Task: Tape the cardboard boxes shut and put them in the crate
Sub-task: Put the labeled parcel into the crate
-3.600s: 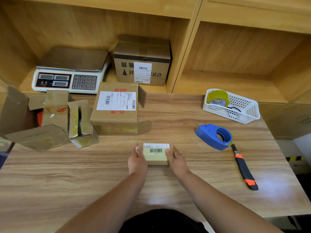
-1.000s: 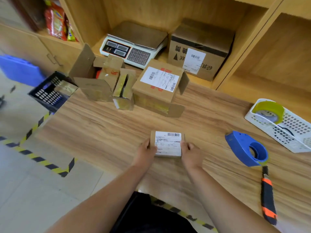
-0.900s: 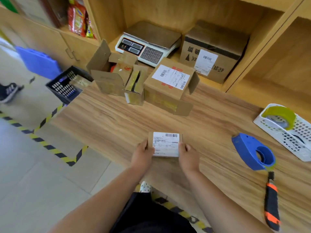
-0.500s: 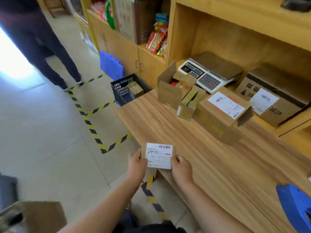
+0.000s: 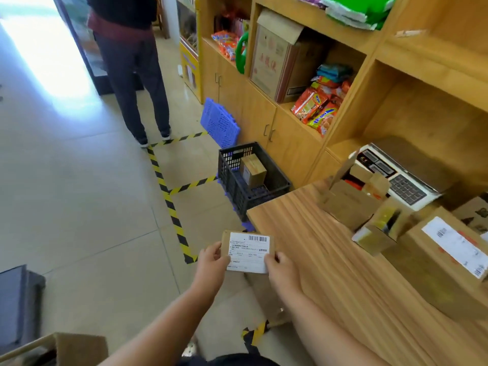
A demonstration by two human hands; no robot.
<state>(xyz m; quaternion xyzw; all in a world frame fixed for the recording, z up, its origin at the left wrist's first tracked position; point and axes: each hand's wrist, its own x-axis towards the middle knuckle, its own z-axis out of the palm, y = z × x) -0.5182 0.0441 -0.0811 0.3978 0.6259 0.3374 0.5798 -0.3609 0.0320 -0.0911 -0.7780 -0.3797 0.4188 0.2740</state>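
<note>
1. Off the left edge of the table [image 5: 330,273], over the floor, the box [image 5: 247,250] is held label-up, well short of the crate [image 5: 228,178].
2. The left hand [image 5: 211,262] grips the box's left side and the right hand [image 5: 281,269] grips its right side, thumbs on top. Neither hand is free.
3. The step in hand looks like carrying the box to the crate, which stands on the floor past the table's end.
4. To do it well, keep the box level, clear the table corner, then bend and lower it in rather than dropping it.
5. One parcel [image 5: 253,169] already sits toward the crate's far side, so aim for the bare near part.
6. Let go only once the box rests flat.
</note>
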